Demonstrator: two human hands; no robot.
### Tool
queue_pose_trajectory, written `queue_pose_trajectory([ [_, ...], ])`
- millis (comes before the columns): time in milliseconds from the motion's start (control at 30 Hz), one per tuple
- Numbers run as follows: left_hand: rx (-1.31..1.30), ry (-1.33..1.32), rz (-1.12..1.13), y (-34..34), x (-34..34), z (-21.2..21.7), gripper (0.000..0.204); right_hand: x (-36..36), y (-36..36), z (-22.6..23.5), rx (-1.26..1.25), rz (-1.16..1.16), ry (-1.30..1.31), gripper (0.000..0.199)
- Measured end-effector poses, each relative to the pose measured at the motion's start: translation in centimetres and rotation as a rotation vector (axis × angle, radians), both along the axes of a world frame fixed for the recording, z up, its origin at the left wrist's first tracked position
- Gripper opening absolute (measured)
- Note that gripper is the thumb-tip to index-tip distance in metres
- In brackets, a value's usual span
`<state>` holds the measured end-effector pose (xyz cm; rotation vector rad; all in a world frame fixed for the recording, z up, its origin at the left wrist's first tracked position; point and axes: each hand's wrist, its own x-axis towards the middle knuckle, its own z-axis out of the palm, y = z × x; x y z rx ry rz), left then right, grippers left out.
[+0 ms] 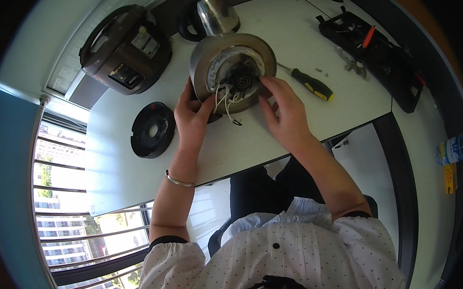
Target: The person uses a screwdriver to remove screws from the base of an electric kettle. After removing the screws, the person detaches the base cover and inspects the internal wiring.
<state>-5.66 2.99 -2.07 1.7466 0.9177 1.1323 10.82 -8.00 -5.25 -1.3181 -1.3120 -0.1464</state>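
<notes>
1. The kettle lies on its side near the middle of the white table, its open underside turned toward the person – that puts the wiring and round fittings inside the base in plain sight and within reach.
2. The left hand grips the lower left rim of the base, thumb against the metal edge, which steadies the round body so it cannot roll.
3. The right hand rests on the right side of the opening, fingertips curled into the cavity at the small parts there; whether they pinch anything I cannot tell.
4. Loose white wires hang out of the base toward the table edge.
5. A yellow-and-black screwdriver lies just right of the kettle, released – close enough to grab.
6. A black round cover sits to the left, apart; a dark cooker stands beyond it, and a black tool case lies open at the far right.
</notes>
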Motion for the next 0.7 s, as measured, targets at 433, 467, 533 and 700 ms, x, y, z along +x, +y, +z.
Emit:
queue_pose_trajectory([
  [433,-0.018,0.007,-0.016,0.38,-0.32,-0.42,0.056,-0.01,-0.21,0.23,0.007,0.048,0.034,0.042],
  [467,-0.014,0.010,-0.015,0.38,-0.34,-0.39,0.056,-0.04,-0.21,0.28,0.006,0.054,0.046,0.042],
  [533,-0.024,0.050,-0.005,0.37,-0.41,-0.16,0.066,-0.10,-0.24,0.41,0.002,0.064,0.071,0.042],
  [700,-0.026,0.047,-0.001,0.42,-0.41,-0.35,0.072,-0.31,-0.17,0.29,-0.048,0.029,0.119,0.041],
])
